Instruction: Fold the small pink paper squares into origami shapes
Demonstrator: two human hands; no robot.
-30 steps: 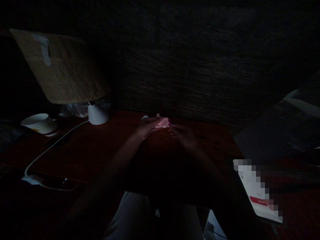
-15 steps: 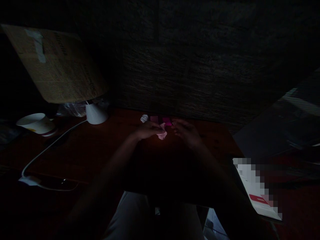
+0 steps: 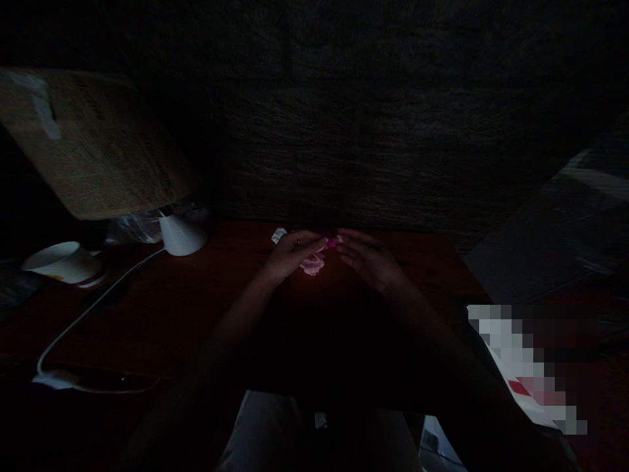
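Observation:
The scene is very dark. My left hand reaches forward over the reddish-brown table, and its fingertips close on a small magenta piece near the back wall. A crumpled pale pink piece lies just under that hand's fingers. My right hand rests opposite with its fingers stretched toward the same magenta piece, nearly touching it. A small white scrap sits just left of my left hand.
A lamp with a brown paper shade and white base stands at the back left, its white cord trailing forward. A white cup lies at the far left. A white paper lies at the right.
My left hand lowered the pink crumpled piece to the table, then moved forward to the magenta piece. My right hand let go of the pink piece and closed in toward the magenta one.

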